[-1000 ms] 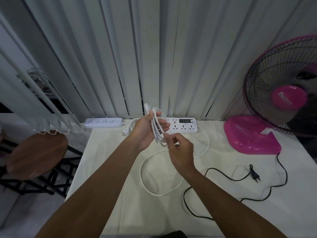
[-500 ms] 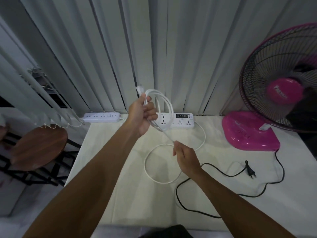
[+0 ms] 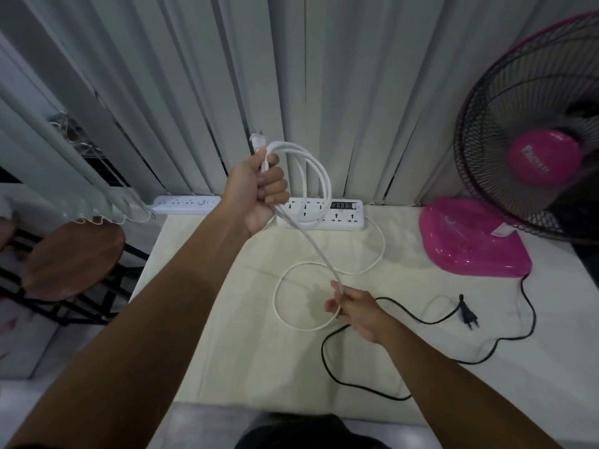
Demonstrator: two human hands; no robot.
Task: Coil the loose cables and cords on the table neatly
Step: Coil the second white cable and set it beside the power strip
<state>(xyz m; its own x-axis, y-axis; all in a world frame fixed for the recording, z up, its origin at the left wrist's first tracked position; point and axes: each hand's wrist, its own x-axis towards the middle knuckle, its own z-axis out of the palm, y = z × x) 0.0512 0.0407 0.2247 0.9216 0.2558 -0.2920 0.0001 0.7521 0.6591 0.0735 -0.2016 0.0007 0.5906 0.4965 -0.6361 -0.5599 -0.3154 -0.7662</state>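
My left hand (image 3: 259, 192) is raised above the table's far side and grips a few loops of white cable (image 3: 319, 176), its plug poking up above my fist. From the loops the cable runs taut down to my right hand (image 3: 353, 307), which pinches it low over the table. The slack forms one loose loop (image 3: 278, 306) on the tabletop and leads back to the white power strip (image 3: 340, 218). A black cord (image 3: 421, 320) with its plug (image 3: 466, 314) lies uncoiled at the right.
A pink fan (image 3: 476, 241) stands at the right on the cream table (image 3: 233, 335); the black cord comes from it. A second white power strip (image 3: 186, 204) lies at the far left corner. A wooden stool (image 3: 71, 257) stands left of the table. Vertical blinds hang behind.
My left hand lifted the coiled loops higher. My right hand slid down along the white cable, away from the coil, pulling a straight length taut.
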